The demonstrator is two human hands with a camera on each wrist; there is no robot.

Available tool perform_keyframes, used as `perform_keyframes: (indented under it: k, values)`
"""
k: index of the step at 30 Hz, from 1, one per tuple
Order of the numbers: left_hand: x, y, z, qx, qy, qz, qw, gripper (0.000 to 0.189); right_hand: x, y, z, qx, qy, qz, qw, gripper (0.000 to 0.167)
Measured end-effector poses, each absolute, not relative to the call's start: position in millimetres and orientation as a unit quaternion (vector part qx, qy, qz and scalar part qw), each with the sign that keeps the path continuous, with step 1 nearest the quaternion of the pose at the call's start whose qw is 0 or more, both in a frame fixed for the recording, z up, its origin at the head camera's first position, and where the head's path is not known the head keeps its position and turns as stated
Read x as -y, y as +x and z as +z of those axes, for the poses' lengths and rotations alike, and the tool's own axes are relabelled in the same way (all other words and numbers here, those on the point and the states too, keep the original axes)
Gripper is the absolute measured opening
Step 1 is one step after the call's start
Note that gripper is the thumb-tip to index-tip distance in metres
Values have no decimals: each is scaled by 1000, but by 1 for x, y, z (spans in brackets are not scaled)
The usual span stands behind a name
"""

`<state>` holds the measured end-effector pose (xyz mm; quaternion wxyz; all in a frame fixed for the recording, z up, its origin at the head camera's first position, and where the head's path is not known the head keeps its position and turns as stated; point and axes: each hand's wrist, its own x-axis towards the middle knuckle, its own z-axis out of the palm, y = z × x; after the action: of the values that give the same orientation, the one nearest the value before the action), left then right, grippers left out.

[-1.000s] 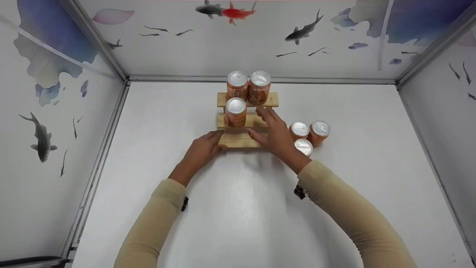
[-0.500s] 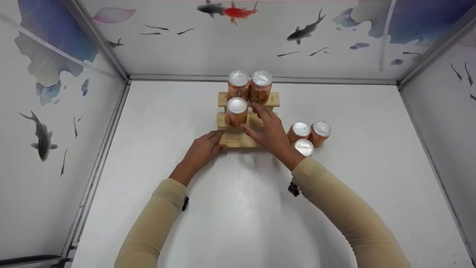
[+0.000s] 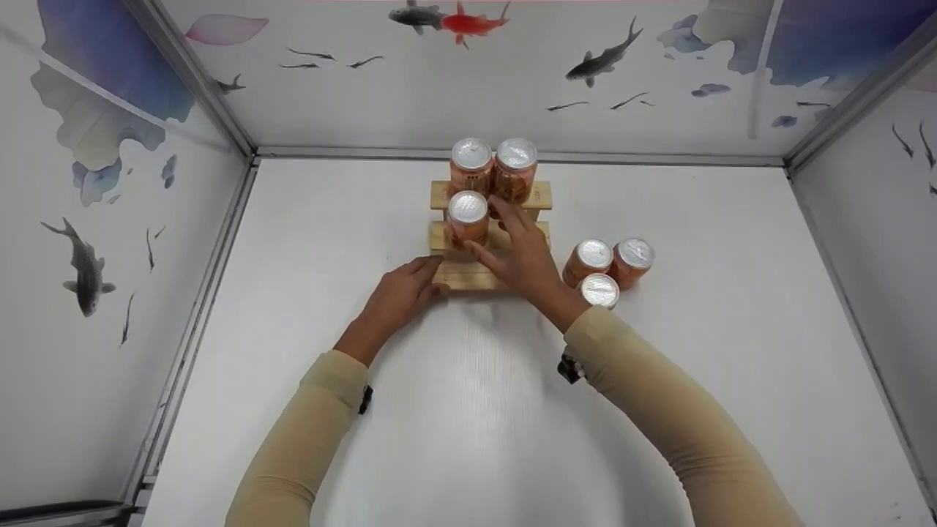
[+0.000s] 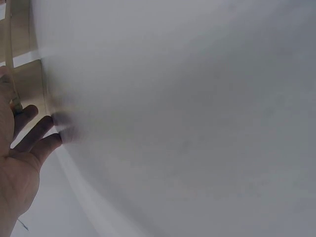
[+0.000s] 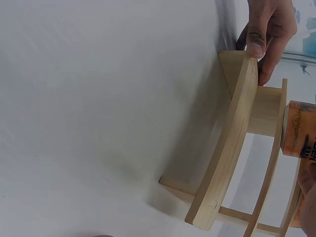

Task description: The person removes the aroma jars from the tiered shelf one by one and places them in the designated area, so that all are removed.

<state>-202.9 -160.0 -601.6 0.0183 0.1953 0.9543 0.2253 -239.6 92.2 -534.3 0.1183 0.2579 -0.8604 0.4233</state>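
Smooth wooden rack [image 5: 229, 143]; glossy, metallic-looking can lids [image 3: 468, 207].

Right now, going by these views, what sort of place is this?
Probably an indoor work or recording booth. A white tabletop is closed in by fish-printed panels with metal framing, and a wooden step rack and silver-topped orange cans sit on it.

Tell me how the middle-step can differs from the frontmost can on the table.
The step can stands on the wooden rack; the table can, on the white tabletop. The step can is alone on its level; the table can is close to two other cans. The right hand is at the step can, not at the table can. Both stand upright with silvery lids.
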Motion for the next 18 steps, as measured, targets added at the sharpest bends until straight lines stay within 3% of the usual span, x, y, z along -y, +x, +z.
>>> perform_keyframes:
  k: [18]
  values:
    - [160,-204,-603,-955,196,224,19,61,-82,-245,-534,867,248,416,115,82]
